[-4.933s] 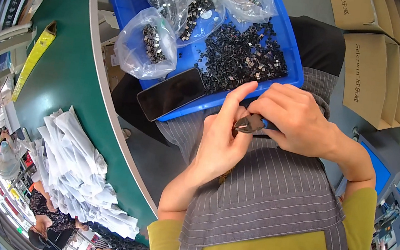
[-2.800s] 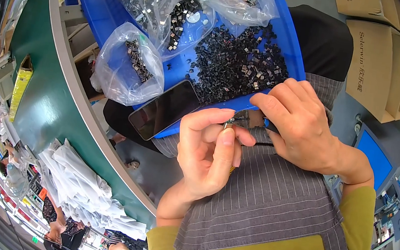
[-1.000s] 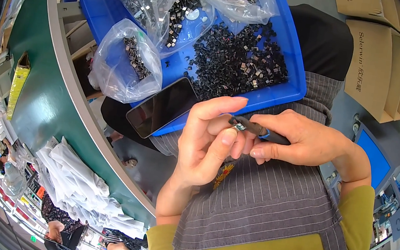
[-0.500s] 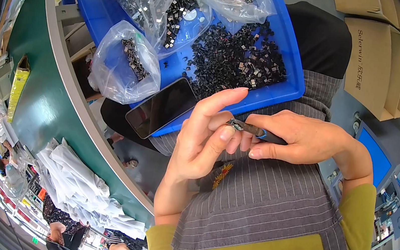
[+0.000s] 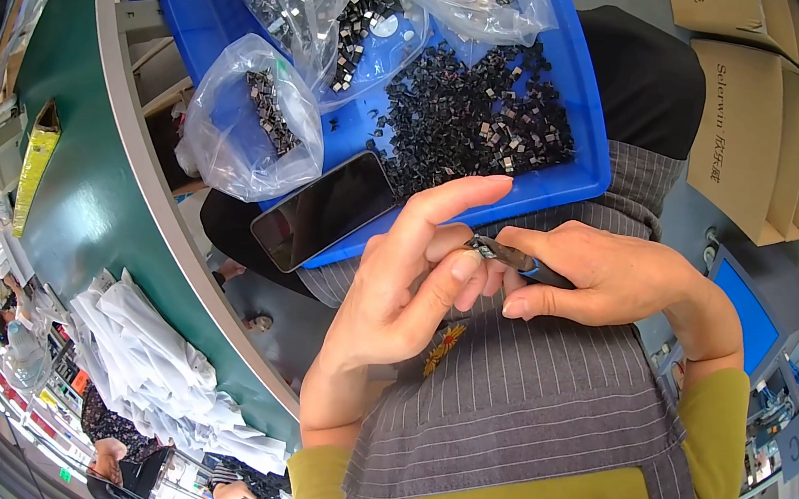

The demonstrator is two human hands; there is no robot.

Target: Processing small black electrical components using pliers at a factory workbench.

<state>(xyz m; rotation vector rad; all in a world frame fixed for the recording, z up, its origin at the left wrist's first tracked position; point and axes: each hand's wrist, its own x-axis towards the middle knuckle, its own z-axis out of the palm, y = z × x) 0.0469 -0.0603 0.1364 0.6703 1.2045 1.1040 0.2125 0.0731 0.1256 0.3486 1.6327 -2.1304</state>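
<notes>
My right hand (image 5: 613,276) is closed round a pair of small pliers (image 5: 548,274) with a dark, blue-trimmed handle. The pliers' metal jaws meet a tiny electronic part (image 5: 481,247) pinched at the thumb tip of my left hand (image 5: 402,285). That hand's index finger stretches up and away from the pinch. Just beyond my hands, a blue plastic bin (image 5: 588,158) rests at my lap, bearing a heap of small black pieces (image 5: 439,103), some with shiny metal faces. The tiny part's exact shape is hard to make out.
Clear plastic bags (image 5: 207,138) of small metal parts lie in the bin. A dark smartphone (image 5: 324,211) sits on its near left corner. A green table (image 5: 113,202) at the left carries white bags (image 5: 139,352). Cardboard boxes (image 5: 732,137) stand at the right.
My left hand has shifted slightly to the right and up, along with the tiny part at the pliers' jaws. My right hand stays nearly in place, its grip on the pliers unchanged.
</notes>
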